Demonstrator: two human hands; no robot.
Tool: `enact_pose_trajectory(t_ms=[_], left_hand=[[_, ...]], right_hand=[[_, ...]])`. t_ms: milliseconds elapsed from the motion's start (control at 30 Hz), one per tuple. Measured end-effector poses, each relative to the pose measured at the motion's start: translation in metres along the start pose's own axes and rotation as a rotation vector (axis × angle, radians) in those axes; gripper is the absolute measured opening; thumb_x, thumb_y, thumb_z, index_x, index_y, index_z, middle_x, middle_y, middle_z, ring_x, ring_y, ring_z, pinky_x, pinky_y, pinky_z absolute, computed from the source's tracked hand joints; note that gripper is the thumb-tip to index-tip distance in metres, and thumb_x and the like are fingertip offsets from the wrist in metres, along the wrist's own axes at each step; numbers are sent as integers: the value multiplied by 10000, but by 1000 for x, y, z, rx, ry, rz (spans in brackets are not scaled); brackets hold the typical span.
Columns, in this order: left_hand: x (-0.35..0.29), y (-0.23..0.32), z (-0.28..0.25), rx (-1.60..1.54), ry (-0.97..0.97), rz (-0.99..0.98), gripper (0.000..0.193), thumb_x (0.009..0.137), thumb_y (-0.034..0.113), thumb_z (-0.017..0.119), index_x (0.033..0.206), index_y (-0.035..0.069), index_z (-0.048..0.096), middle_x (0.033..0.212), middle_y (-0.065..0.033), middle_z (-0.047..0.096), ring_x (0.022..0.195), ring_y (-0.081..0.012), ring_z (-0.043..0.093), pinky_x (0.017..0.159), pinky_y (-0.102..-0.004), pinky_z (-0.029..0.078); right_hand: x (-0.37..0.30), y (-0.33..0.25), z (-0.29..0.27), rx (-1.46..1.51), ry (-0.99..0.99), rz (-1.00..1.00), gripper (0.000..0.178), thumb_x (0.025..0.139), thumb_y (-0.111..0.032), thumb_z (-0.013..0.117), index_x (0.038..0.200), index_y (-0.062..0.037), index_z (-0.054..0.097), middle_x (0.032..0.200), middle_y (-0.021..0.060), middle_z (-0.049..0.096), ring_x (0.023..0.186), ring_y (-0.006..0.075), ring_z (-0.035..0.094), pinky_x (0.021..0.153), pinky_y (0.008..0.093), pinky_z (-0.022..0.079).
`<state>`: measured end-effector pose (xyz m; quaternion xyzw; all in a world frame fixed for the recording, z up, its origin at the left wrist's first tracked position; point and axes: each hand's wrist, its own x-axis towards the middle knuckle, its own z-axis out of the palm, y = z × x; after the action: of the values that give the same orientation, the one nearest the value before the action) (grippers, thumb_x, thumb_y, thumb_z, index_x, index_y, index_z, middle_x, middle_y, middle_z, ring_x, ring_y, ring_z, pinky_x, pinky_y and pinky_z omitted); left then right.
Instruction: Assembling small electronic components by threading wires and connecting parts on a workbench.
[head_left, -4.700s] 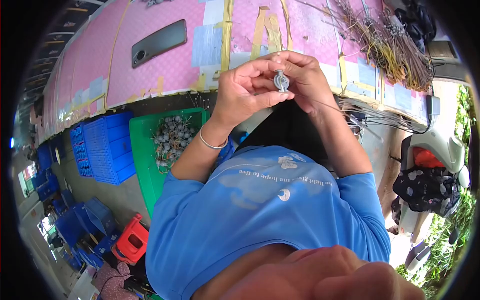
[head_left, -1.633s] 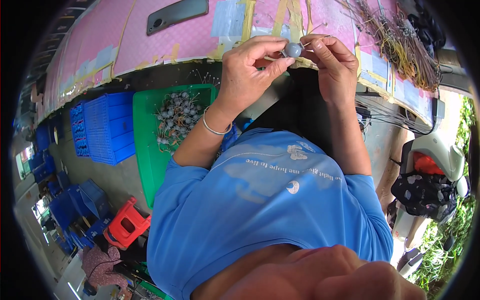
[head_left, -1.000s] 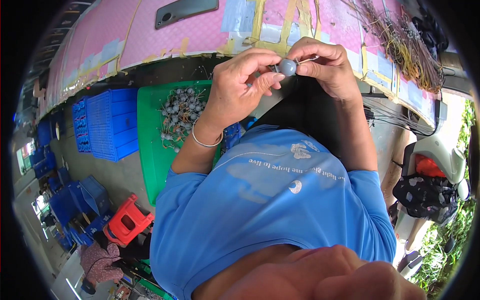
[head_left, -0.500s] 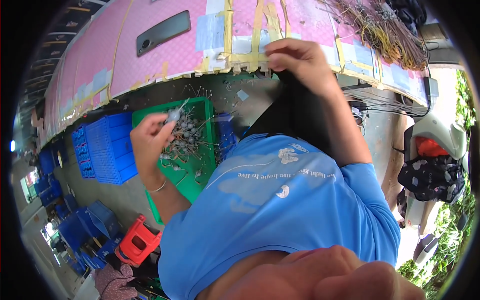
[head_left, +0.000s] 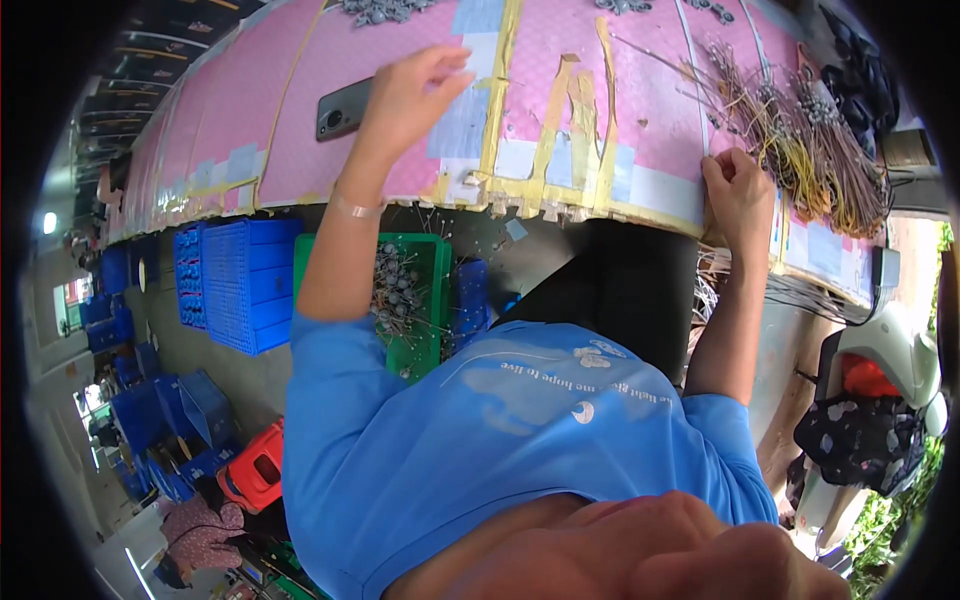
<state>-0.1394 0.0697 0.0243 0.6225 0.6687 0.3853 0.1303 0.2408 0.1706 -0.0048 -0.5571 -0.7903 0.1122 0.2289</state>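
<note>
Two-handed reach, seemingly: L hand (head_left: pixel 410 95) fingers parted, short of grey parts (head_left: pixel 385 10) on tabletop (head_left: pixel 340 55); R hand (head_left: pixel 742 188) curled by wire bundle (head_left: pixel 812 165) (grip hidden, can't tell). Next prob. calls for fingertip pinch.

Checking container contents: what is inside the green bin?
The green bin holds a pile of wired grey balls. The left forearm and sleeve cover part of it; anything behind them can't be seen.

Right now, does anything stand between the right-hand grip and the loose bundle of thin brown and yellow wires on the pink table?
Nothing visible does. The right-hand grip is by the near edge of the pink table, and the wire bundle lies just to its right; whether they touch is unclear.
</note>
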Motion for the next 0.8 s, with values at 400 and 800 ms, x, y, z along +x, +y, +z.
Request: enact_pose_trajectory(t_ms=[400, 800], left_hand=[[205, -22, 99, 369, -63, -16, 240, 757, 245, 695, 872, 36, 725, 817, -189, 702, 754, -297, 694, 669, -385, 531], [199, -24, 80, 550, 70, 134, 168, 787, 230, 680, 795, 69, 730, 846, -178, 686, 814, -351, 667, 743, -434, 530]], right_hand=[[47, 16, -3, -93, 108, 15, 219, 849, -230, 643, 985, -61, 671, 761, 150, 683, 701, 309, 676, 653, 398, 510], [47, -8, 8, -30, 50, -117, 198, 867, -273, 664, 920, -83, 679, 716, 155, 670, 690, 359, 656, 638, 433, 500]])
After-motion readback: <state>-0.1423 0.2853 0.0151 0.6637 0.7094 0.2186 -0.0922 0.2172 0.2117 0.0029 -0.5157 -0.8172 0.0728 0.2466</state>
